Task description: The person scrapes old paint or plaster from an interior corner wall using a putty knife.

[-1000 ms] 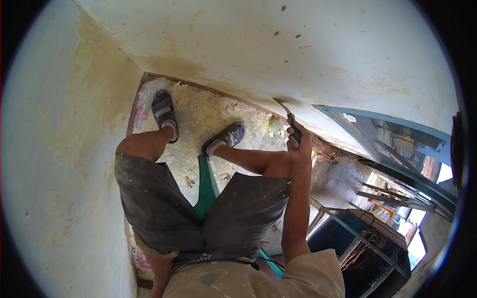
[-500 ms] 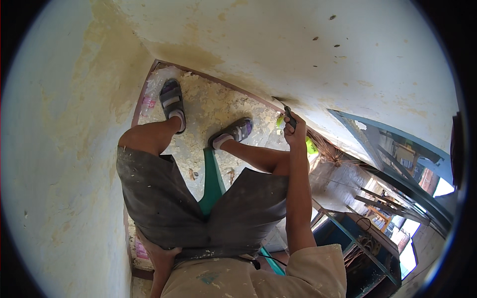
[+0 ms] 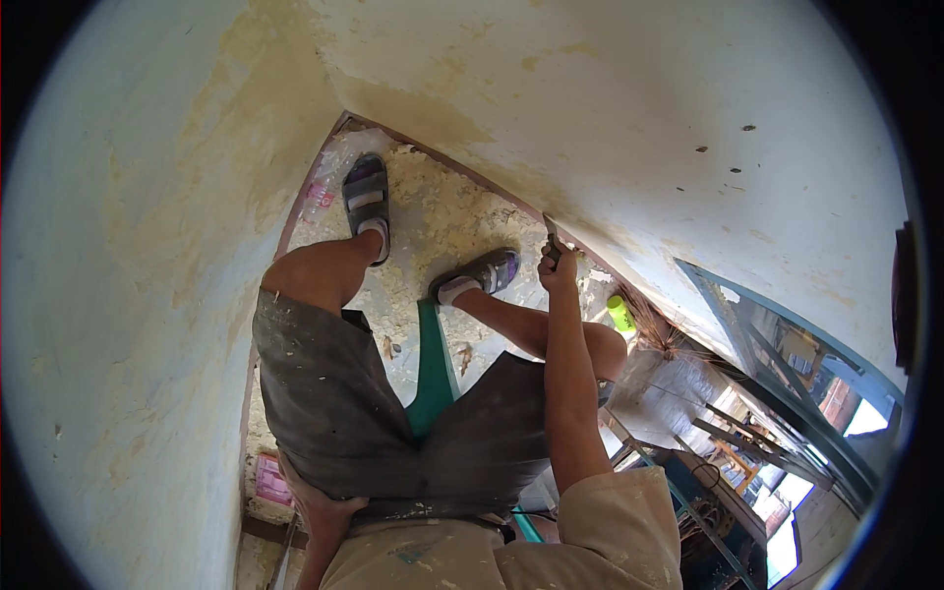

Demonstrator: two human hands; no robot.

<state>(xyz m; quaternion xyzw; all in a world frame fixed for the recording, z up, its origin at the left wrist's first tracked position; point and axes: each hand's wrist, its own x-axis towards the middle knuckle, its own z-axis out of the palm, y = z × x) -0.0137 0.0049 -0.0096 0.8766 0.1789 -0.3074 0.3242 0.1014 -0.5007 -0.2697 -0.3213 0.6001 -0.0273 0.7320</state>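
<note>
My right hand point(image 3: 558, 267) is closed round the dark handle of a scraper point(image 3: 550, 228). Its thin blade points away from me and meets the foot of the far wall point(image 3: 610, 128), by the brown edge strip point(image 3: 472, 175). Against the side of my dark shorts point(image 3: 334, 393), my left hand point(image 3: 323, 506) rests with its thumb spread apart and nothing visible in it; some of its fingers are hidden. I sit astride a green seat point(image 3: 433, 379), and my sandalled feet stand on a floor point(image 3: 423, 202) littered with pale paint flakes.
Close on my left rises another stained wall point(image 3: 147, 295). A yellow-green container point(image 3: 620, 314) and a bundle of dry bristles point(image 3: 659, 329) lie right of my knee. Further right are a blue-framed window point(image 3: 787, 315) and a cluttered rack point(image 3: 708, 501). Pink-printed plastic point(image 3: 273, 479) lies lower left.
My right hand has come slightly left and nearer, and the scraper's blade has turned more upright along the wall's foot. The whole view has shifted a little; my left hand stays at my side.
</note>
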